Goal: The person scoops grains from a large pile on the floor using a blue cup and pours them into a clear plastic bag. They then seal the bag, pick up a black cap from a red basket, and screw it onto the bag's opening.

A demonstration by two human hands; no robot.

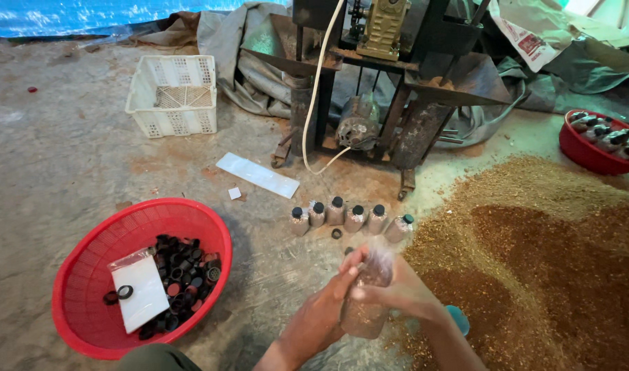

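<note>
While both hands, left hand and right hand, clasp a clear plastic bag of brown granules upright, keeping it from spilling, six capped filled bottles stand beyond on the concrete floor, beside the brown granule heap and the red plastic basket of black caps.

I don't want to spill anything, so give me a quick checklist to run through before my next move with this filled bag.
1. Both hands on the bag: ok. The left hand and right hand wrap the clear filled bag.
2. Bag upright: ok, its neck points up.
3. Neck closed: cannot tell, it is blurred between the fingers.
4. Caps at hand: ok. Black caps lie in the red basket on the left.
5. Room by the finished row: ok. Six capped bags stand on the floor ahead, with bare floor beside them.
6. Loose ring near the row: not ok, it lies on the floor.
</note>
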